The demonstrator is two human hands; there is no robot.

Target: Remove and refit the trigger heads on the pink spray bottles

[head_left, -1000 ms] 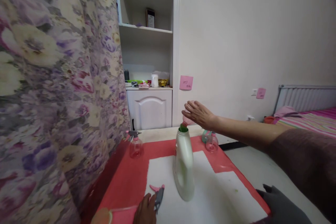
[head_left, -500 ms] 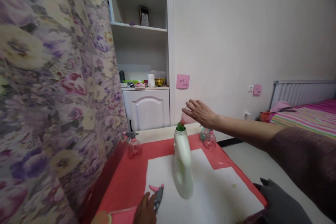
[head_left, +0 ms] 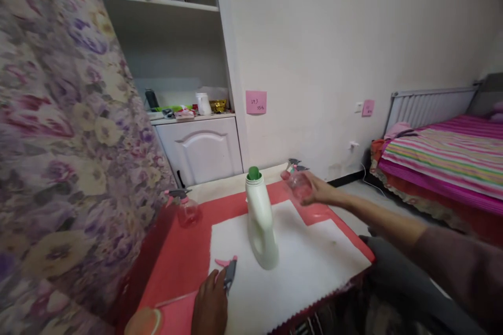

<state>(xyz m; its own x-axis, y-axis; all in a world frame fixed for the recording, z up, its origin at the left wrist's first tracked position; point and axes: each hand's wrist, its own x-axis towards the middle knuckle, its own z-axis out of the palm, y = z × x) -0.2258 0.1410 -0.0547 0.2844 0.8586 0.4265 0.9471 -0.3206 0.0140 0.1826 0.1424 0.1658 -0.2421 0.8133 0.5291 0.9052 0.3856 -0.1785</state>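
Note:
My right hand [head_left: 319,192] is stretched out over the far right corner of the red table [head_left: 188,267], its fingers wrapped round a small pink spray bottle [head_left: 296,182]. A tall white bottle with a green cap [head_left: 259,220] stands upright on the white mat [head_left: 298,267], to the left of that hand. My left hand [head_left: 209,306] rests at the near edge of the mat, fingers touching a pink and grey spray head [head_left: 228,269] that lies flat there.
Another pink spray bottle [head_left: 184,208] stands at the table's far left, beside a flowered curtain [head_left: 58,141]. A white cabinet [head_left: 200,149] with shelves is behind the table. A bed with a striped cover [head_left: 444,157] lies at the right. An orange lid [head_left: 144,322] sits near my left hand.
My right hand has dropped from above the white bottle's top to the far right corner and closed on the pink spray bottle. The view has swung right and down. The left hand stays put.

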